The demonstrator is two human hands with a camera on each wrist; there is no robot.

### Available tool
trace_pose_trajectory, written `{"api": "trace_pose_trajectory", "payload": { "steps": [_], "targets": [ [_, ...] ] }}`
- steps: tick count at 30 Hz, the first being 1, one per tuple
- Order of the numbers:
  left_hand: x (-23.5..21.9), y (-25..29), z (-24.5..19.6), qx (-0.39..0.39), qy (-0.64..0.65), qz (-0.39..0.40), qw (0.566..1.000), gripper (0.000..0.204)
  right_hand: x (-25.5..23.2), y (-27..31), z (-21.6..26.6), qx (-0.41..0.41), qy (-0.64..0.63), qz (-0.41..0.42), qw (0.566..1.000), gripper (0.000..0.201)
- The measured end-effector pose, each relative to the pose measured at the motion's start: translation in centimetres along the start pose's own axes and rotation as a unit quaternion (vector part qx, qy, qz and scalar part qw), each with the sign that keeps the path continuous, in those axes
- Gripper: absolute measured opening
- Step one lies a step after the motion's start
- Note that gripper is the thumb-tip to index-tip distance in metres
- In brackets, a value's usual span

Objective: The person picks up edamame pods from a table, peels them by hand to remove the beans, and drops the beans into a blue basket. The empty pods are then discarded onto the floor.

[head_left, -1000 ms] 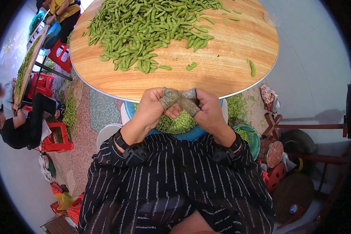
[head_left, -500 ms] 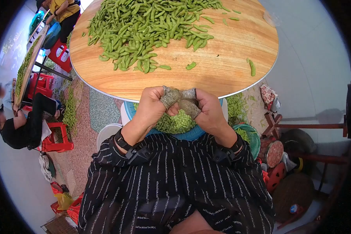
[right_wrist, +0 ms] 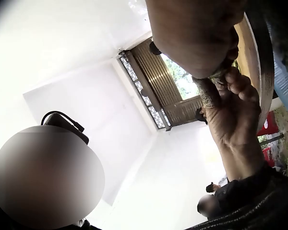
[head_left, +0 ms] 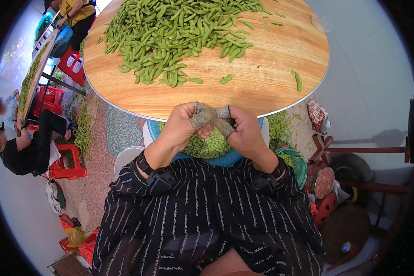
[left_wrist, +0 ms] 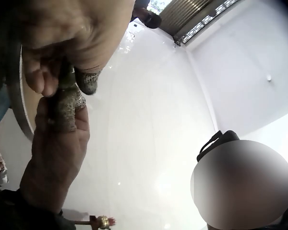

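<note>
My left hand point(head_left: 179, 123) and right hand point(head_left: 246, 130) meet fingertip to fingertip at the near edge of the round wooden table point(head_left: 271, 87). Grey knitted sleeves point(head_left: 202, 116) cover the thumbs and some fingers of both. Between the curled fingers, in the left wrist view, a green soybean pod point(left_wrist: 66, 80) shows in part, pinched by both hands; most of it is hidden. Below them a blue basin point(head_left: 232, 158) holds a heap of shelled green beans point(head_left: 211, 145). A big pile of soybean pods point(head_left: 170, 41) covers the far part of the table.
Single pods point(head_left: 298, 81) lie scattered on the wood. A white bucket point(head_left: 124, 158) stands on the floor at left, a green basket point(head_left: 299, 168) at right. Other people point(head_left: 20, 149) sit at another table, with red stools point(head_left: 69, 163) by it.
Both hands stay together over the basin, their fingers shifting slightly against each other. The pile and the basin look the same.
</note>
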State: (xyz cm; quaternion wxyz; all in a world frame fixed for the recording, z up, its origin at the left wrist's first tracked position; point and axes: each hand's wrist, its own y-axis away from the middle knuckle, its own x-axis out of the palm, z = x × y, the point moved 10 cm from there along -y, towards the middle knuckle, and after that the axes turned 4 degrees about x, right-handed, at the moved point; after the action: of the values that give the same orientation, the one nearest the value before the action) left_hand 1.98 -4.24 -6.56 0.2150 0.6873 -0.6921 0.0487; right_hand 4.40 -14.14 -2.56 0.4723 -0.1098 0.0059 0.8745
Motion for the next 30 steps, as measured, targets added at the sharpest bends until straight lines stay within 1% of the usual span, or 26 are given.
{"api": "trace_pose_trajectory", "payload": {
  "steps": [1,2,4,5,7,8,10,11,13,14,16,17,19,20,22,23,25,26,27,28,29,30],
  "targets": [
    [0.3,-0.1,-0.1,0.015,-0.001,0.023,1.0,0.013,0.0,0.1,0.4,-0.015,0.083,-0.001,0.996,0.02],
    [0.2,-0.1,0.1,0.015,-0.002,0.023,1.0,0.013,0.1,0.0,0.2,-0.016,0.083,-0.001,0.996,0.02],
    [0.5,-0.3,0.1,0.016,0.034,0.036,0.999,0.016,0.4,-0.1,-0.4,-0.012,-0.001,0.02,1.0,0.021],
    [0.5,-0.3,0.0,0.017,0.033,0.037,0.999,0.016,0.3,-0.2,-0.2,-0.013,-0.001,0.02,1.0,0.021],
    [0.7,0.0,-0.2,0.029,0.022,0.041,0.998,0.018,0.4,-0.1,-0.1,0.009,-0.146,0.03,0.989,0.022],
    [0.8,0.2,-0.2,0.029,0.022,0.041,0.999,0.018,0.4,-0.1,-0.1,0.009,-0.147,0.029,0.989,0.022],
    [0.9,0.4,-0.3,0.025,0.01,0.038,0.999,0.017,0.4,0.0,-0.9,0.046,-0.194,0.035,0.979,0.022],
    [0.8,0.4,-0.3,0.025,0.01,0.038,0.999,0.017,0.5,0.0,-1.1,0.046,-0.194,0.035,0.979,0.022],
    [0.9,0.6,-0.9,0.058,-0.081,0.055,0.993,0.014,0.7,0.3,-1.4,0.039,-0.178,0.036,0.983,0.022],
    [0.9,0.7,-1.2,0.058,-0.081,0.054,0.994,0.014,0.6,0.3,-1.2,0.04,-0.178,0.038,0.982,0.022],
    [0.9,1.0,-0.5,-0.011,-0.141,0.061,0.988,0.021,0.3,0.5,0.1,-0.005,-0.006,0.032,0.999,0.022],
    [0.8,1.0,-0.3,-0.011,-0.141,0.061,0.988,0.021,0.3,0.5,0.1,-0.005,-0.007,0.032,0.999,0.022],
    [0.7,0.8,-0.4,0.04,-0.18,0.068,0.98,0.023,0.4,0.5,0.3,-0.024,0.059,0.031,0.997,0.022],
    [0.5,0.7,-0.1,0.039,-0.179,0.067,0.981,0.023,0.6,0.5,0.2,-0.023,0.059,0.032,0.997,0.022],
    [0.2,0.6,0.4,0.025,-0.122,0.065,0.99,0.025,0.8,0.4,-0.7,0.018,-0.1,0.036,0.994,0.018],
    [0.3,0.8,0.4,0.024,-0.122,0.066,0.99,0.025,0.8,0.5,-0.8,0.019,-0.1,0.035,0.994,0.018],
    [0.5,1.3,0.0,0.027,-0.177,0.057,0.982,0.022,-0.8,0.9,-1.1,0.02,-0.114,-0.026,0.993,0.015],
    [0.5,1.5,0.1,0.03,-0.179,0.061,0.982,0.022,-1.8,1.2,-0.9,0.016,-0.113,-0.029,0.993,0.015],
    [0.9,1.8,-0.1,0.071,-0.208,0.087,0.972,0.021,-3.3,2.0,-1.1,0.038,0.0,-0.019,0.999,0.015],
    [1.4,2.1,-0.6,0.112,-0.236,0.113,0.959,0.02,-5.0,3.0,-1.5,0.061,0.113,-0.009,0.992,0.015],
    [1.5,2.5,-1.1,0.117,-0.237,0.117,0.957,0.02,-6.7,4.1,-2.3,0.096,0.166,0.008,0.981,0.016],
    [1.9,2.9,-1.0,0.085,-0.328,0.141,0.93,0.02,-8.5,5.6,-3.2,0.13,0.218,0.025,0.967,0.016]
  ]
}}
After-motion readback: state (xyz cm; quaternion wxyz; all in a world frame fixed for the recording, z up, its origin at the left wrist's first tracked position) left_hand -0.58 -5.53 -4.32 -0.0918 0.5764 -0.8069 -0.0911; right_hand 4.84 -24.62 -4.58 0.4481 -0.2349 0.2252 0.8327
